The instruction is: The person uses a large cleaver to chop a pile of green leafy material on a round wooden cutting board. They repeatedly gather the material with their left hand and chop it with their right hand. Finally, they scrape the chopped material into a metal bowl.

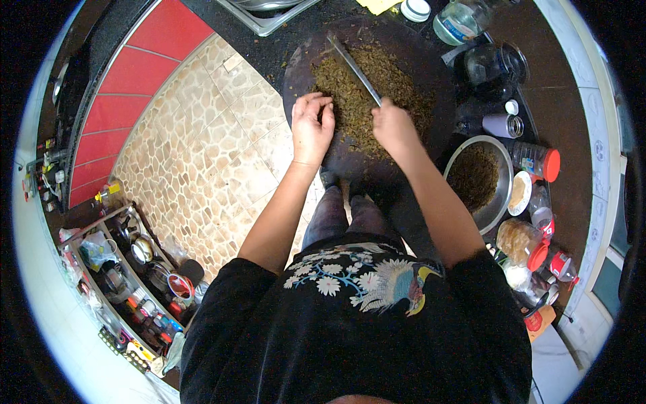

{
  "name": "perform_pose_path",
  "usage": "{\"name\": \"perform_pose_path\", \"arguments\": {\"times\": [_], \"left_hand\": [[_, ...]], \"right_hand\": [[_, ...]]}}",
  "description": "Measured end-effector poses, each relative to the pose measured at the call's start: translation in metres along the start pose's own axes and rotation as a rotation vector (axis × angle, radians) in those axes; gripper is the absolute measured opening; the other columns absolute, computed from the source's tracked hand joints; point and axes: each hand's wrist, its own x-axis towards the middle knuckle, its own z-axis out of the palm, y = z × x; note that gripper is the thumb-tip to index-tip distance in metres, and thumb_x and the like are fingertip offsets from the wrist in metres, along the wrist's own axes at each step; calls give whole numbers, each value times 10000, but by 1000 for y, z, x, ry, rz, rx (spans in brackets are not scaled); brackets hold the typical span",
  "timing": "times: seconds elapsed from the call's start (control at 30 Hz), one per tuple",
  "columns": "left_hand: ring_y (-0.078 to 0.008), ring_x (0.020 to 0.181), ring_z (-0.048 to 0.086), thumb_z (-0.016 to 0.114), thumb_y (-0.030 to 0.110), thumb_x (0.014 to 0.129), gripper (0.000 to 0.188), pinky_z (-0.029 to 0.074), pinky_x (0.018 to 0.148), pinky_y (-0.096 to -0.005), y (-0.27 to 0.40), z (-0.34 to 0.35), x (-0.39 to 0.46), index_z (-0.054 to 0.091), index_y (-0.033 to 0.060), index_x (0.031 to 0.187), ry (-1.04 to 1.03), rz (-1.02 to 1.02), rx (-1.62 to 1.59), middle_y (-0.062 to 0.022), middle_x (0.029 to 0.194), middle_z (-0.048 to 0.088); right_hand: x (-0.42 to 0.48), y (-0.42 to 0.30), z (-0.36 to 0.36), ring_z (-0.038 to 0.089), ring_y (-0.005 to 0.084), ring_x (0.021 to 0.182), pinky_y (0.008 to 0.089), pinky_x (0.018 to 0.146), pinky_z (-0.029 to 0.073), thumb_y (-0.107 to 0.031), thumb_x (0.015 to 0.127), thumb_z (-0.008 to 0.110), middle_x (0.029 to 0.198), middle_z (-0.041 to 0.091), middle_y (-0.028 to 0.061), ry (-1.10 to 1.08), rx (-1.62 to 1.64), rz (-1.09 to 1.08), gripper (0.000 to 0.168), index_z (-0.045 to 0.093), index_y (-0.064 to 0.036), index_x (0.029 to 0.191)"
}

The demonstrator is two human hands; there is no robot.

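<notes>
My right hand (396,126) grips the handle of a kitchen knife (355,69). Its blade, seen nearly edge-on, slants up and left across a spread of finely chopped brown-green vegetable (406,88). The chopped pieces lie on a large round dark cutting board (299,65). At the board's left side is my left hand (312,126), fingers bent and thumb held apart, beside the edge of the chopped heap. Nothing shows in that hand, though its fingertips are partly hidden. To the right, a metal bowl (497,214) contains more dark chopped vegetable (472,177).
A sink (265,22) edges the counter beyond the board. Along the right stand a large clear bottle (456,25), a lilac flask (499,125), a red-lidded jar (522,240) and a small plate (520,193). A crowded shelf rack (123,272) stands at lower left on the tiled floor (202,151).
</notes>
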Motion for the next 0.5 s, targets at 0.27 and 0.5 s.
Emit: {"name": "perform_pose_path", "arguments": {"times": [0.27, 0.5], "left_hand": [[-320, 927, 584, 622, 122, 823, 201, 466, 829, -359, -27, -9, -1, 629, -2, 980, -10, -143, 45, -184, 968, 610], [-384, 989, 540, 551, 156, 864, 297, 427, 905, -416, -35, 9, 41, 593, -10, 1107, -55, -173, 183, -236, 1030, 579]], "right_hand": [[-12, -3, -6, 626, 384, 766, 455, 665, 494, -318, 907, 517, 815, 634, 237, -124, 17, 70, 343, 533, 17, 981], [-28, 25, 3, 612, 345, 744, 404, 661, 464, -412, 914, 500, 800, 619, 185, -57, 316, 189, 418, 552, 0, 966]]}}
